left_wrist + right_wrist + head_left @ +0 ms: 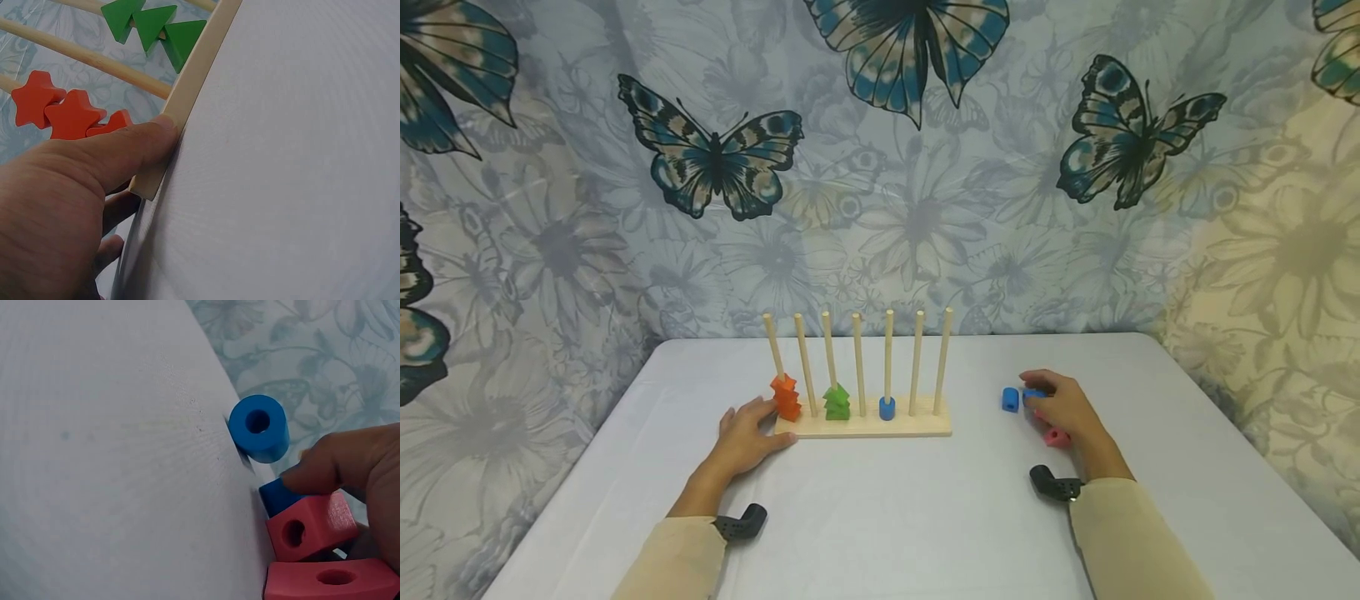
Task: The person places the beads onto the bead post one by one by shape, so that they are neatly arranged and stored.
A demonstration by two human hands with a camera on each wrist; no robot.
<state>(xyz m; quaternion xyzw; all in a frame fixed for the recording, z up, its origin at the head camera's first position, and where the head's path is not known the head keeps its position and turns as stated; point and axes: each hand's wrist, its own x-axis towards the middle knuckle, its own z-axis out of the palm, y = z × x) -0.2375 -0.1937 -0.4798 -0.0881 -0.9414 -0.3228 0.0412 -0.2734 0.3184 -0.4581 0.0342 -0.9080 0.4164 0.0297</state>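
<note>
At the left end of a wooden peg stand [872, 429], my left hand [745, 437] holds the base, thumb on its front edge and fingers behind. Orange stars [74, 115] are stacked on the leftmost peg, close to that hand. Green triangles [156, 28] sit on the third peg and a blue cylinder [887, 409] on the fifth. To the right, my right hand [1066, 410] pinches a blue block [279, 497], partly hidden by the thumb. Against it lies a pinkish-red block [312, 526] with a hole, with another pinkish-red block [331, 581] nearer me.
A loose blue cylinder [259, 428] lies just left of the right hand. The remaining pegs of the stand are bare. White cloth covers the table [910, 517], whose far edge meets a butterfly-patterned backdrop [925, 225]. Each wrist wears a black device [741, 523].
</note>
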